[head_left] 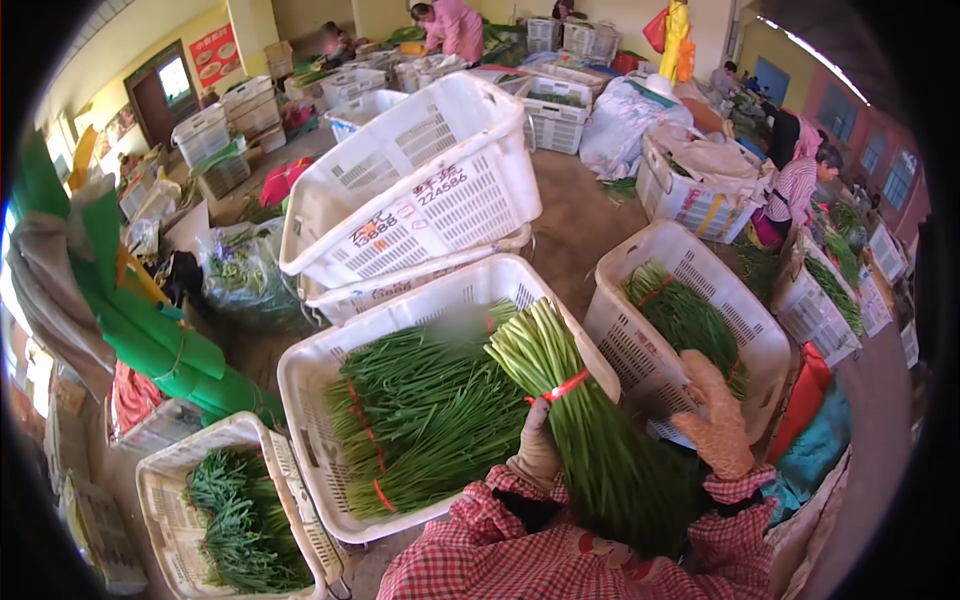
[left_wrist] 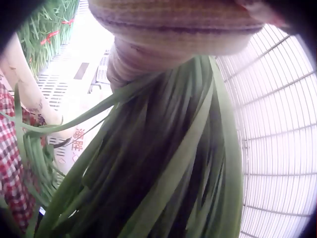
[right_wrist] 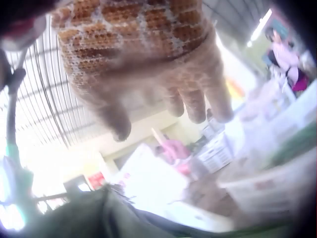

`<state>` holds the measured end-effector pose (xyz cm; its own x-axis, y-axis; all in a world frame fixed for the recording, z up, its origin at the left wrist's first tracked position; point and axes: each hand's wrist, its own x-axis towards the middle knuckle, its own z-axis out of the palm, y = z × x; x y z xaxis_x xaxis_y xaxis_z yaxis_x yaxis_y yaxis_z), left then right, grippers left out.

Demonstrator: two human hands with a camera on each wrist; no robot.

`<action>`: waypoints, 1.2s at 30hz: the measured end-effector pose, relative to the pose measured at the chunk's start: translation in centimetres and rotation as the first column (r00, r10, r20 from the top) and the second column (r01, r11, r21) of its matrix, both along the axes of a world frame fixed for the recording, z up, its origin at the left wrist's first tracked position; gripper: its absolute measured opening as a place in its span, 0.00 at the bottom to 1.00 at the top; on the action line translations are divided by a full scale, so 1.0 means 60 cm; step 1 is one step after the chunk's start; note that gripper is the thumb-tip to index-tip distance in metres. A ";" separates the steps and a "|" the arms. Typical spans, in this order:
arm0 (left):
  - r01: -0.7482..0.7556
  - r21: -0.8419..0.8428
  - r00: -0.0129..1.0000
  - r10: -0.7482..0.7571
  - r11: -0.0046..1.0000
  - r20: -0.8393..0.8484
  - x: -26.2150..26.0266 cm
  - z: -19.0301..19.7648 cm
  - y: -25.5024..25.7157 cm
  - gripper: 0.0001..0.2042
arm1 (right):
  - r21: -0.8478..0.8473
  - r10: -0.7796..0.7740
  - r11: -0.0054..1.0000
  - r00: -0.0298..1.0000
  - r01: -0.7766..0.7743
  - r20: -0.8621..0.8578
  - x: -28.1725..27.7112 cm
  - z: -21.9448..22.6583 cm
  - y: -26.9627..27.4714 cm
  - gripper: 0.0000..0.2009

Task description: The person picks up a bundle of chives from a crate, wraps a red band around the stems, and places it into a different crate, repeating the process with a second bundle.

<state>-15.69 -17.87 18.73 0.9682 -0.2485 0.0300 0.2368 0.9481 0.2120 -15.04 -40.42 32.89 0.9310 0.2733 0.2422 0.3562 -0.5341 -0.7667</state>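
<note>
A large bundle of green stalks (head_left: 610, 450), tied by a red band (head_left: 568, 384) near its pale ends, slants over the right edge of a white crate (head_left: 330, 500). The gloved left hand (head_left: 537, 452) grips it just below the band, thumb up against the stalks; in the left wrist view the glove (left_wrist: 168, 39) wraps the stalks and long leaves (left_wrist: 168, 163) fan out below. To the bundle's right, apart from it, the gloved right hand (head_left: 715, 420) is raised with fingers extended and empty; the right wrist view shows its fingers (right_wrist: 195, 106) spread.
Banded green bunches (head_left: 420, 410) lie in the front crate. Another crate (head_left: 765, 350) with bunches stands right, a smaller one (head_left: 160, 500) lower left. Stacked white crates (head_left: 440, 200) stand ahead, a green roll (head_left: 190, 370) at left. Other people (head_left: 455, 28) are farther back.
</note>
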 end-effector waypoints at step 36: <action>0.005 0.285 0.965 -0.080 0.958 0.249 -0.035 -0.012 -0.026 0.36 | 0.133 0.055 0.989 0.991 -0.071 0.119 0.129 0.105 0.179 0.06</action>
